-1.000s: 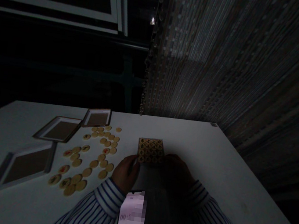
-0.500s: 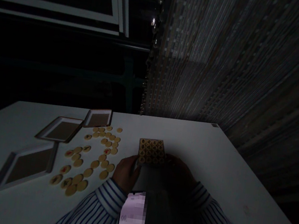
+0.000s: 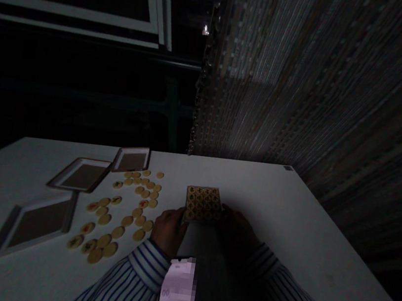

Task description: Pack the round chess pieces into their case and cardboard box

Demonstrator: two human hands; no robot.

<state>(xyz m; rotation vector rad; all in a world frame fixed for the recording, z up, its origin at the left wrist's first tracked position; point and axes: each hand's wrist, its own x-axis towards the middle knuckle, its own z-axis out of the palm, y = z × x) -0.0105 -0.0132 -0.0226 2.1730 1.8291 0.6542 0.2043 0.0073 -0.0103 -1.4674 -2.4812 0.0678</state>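
A small square box of Chinese chess pieces (image 3: 203, 204) lies in front of me, its round wooden discs set in rows with dark characters on top. My left hand (image 3: 168, 230) is closed on the box's left side, thumb near the front corner. On the opposite side my right hand (image 3: 237, 231), deep in shadow, grips the right edge; its fingers are hard to make out. Loose Chinese chess pieces (image 3: 117, 232) are scattered to the left of my left hand. Most show plain faces, and several carry black or red characters.
Three shallow trays or lids stand on the white table (image 3: 300, 264): a near one (image 3: 41, 220), a middle one (image 3: 83, 174) and a far one (image 3: 132, 159). A lit phone screen (image 3: 176, 291) is between my forearms. A strand curtain (image 3: 270, 80) hangs beyond the table.
My right hand and sleeve have shifted slightly left, toward the box. The box, my left hand and the loose pieces stay practically where they were.
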